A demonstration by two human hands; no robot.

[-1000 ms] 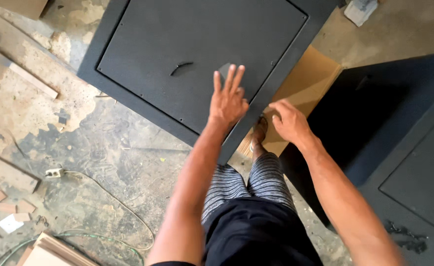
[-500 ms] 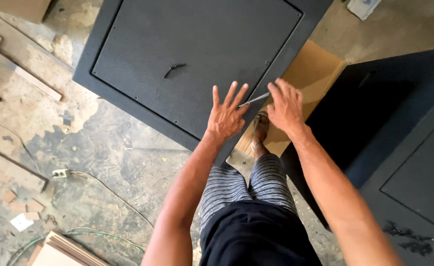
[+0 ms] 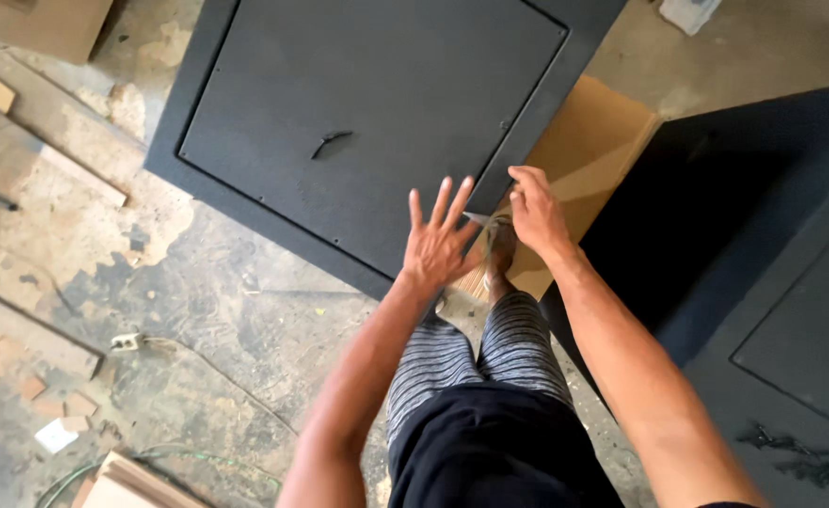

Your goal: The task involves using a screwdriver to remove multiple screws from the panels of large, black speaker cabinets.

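A large black metal panel [image 3: 367, 94] with a small dark handle [image 3: 330, 143] lies tilted on the floor ahead of me. My left hand [image 3: 438, 245] hovers flat over its near edge, fingers spread and holding nothing. My right hand [image 3: 535, 214] is at the panel's right edge, fingers curled, pinching what looks like a small pale grey sheet [image 3: 478, 219] between the two hands. A brown cardboard piece [image 3: 593, 141] sticks out from under the panel behind my right hand. My foot [image 3: 501, 249] shows just below the sheet.
A second black panel [image 3: 791, 348] lies at the right. The stained concrete floor [image 3: 245, 301] holds a white plug with a cable [image 3: 125, 341], small wood scraps [image 3: 52, 419], pale boards [image 3: 132, 484] at the bottom left and a brown box [image 3: 47, 23] at the top left.
My left hand has slid back off the panel's face to its near edge. The grey sheet has passed from under the left fingers to the right hand, which moved up to the panel's edge.
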